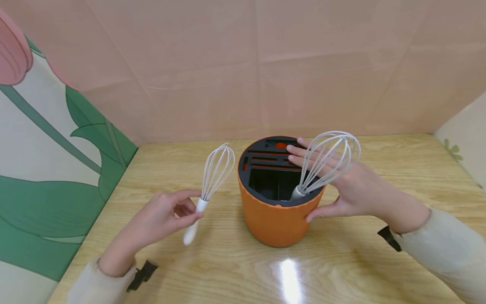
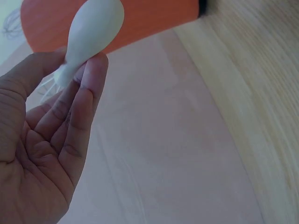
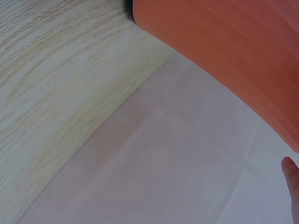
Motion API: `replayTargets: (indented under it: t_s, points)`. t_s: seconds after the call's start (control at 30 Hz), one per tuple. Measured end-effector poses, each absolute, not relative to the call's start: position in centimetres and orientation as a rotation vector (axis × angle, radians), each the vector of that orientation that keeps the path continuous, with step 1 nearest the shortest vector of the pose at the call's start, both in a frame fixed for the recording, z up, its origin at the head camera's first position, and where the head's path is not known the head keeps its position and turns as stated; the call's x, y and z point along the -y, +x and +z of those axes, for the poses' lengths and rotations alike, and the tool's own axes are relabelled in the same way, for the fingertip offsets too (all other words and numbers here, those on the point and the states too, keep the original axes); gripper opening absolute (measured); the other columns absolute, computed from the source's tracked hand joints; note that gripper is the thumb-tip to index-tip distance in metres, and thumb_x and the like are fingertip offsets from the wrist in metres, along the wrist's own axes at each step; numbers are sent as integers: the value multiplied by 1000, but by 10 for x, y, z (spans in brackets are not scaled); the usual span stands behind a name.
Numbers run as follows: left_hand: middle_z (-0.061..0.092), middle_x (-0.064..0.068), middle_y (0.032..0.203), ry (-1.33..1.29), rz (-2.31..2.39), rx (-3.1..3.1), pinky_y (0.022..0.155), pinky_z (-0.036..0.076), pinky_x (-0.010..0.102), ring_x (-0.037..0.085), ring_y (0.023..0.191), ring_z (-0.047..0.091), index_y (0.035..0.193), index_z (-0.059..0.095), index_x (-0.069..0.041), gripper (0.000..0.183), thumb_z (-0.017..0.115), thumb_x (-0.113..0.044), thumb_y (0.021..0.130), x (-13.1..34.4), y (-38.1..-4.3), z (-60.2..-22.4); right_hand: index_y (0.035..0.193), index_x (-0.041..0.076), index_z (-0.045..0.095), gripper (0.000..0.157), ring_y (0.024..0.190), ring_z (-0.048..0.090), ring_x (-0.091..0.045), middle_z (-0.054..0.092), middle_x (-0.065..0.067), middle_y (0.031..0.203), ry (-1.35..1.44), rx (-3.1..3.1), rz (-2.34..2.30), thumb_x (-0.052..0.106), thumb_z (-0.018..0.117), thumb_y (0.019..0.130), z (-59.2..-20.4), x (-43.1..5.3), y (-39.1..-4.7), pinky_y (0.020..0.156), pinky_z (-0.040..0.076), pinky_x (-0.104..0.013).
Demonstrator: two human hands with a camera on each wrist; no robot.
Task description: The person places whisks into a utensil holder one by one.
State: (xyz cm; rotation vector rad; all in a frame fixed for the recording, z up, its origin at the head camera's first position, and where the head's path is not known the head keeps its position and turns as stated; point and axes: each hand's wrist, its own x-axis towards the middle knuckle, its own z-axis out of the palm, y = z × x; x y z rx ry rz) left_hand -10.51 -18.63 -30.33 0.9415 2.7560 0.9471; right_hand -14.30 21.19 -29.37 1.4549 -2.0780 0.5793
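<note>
An orange utensil holder with a black slotted top stands upright on the wooden table. My left hand, left of it, pinches a small whisk by its white handle, wire end up and tilted right. The left wrist view shows that handle between thumb and fingertips. A larger whisk leans right in the holder's big opening, its lower handle hidden inside. Over the holder's right side lies my right hand, fingers extended across the top and thumb at the outer wall. One fingertip shows beside the holder in the right wrist view.
Behind the holder, the wooden table meets a pinkish backdrop. A panel with green leaves and a pink flower borders the left side. A pale wall stands at the right.
</note>
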Motion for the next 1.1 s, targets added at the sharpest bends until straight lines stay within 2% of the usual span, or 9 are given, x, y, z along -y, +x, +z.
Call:
replayTargets:
  t_s: [0.3, 0.6, 0.87, 1.1]
  points:
    - [76, 1, 83, 1074, 1043, -2721, 67, 59, 20, 2, 73, 69, 120, 66, 3, 34, 74, -5, 88, 179, -106, -299, 140, -4, 50, 108, 151, 29, -25, 45, -15, 154, 1447, 2085, 575, 73, 74, 68, -295, -212, -143, 125, 16, -33]
    - [77, 1, 83, 1059, 1090, -2744, 65, 59, 21, 3, 73, 69, 117, 67, 2, 32, 75, -2, 86, 178, -106, -297, 139, -5, 51, 108, 151, 29, -26, 46, -14, 153, 1448, 2075, 573, 73, 74, 68, -295, -213, -144, 125, 16, -34]
    - [77, 1, 83, 1128, 1125, -2818, 64, 58, 21, 2, 71, 68, 115, 69, -2, 32, 78, -5, 84, 179, -102, -285, 139, -5, 51, 108, 152, 28, -24, 45, -15, 154, 1456, 2074, 575, 72, 75, 68, -294, -212, -143, 125, 16, -33]
    - [77, 0, 83, 1260, 1225, -2813, 65, 58, 20, 3, 72, 70, 114, 69, -2, 37, 78, 6, 79, 176, -103, -277, 139, -6, 51, 108, 151, 28, -26, 45, -15, 154, 1458, 2081, 588, 71, 75, 68, -295, -213, -143, 126, 15, -33]
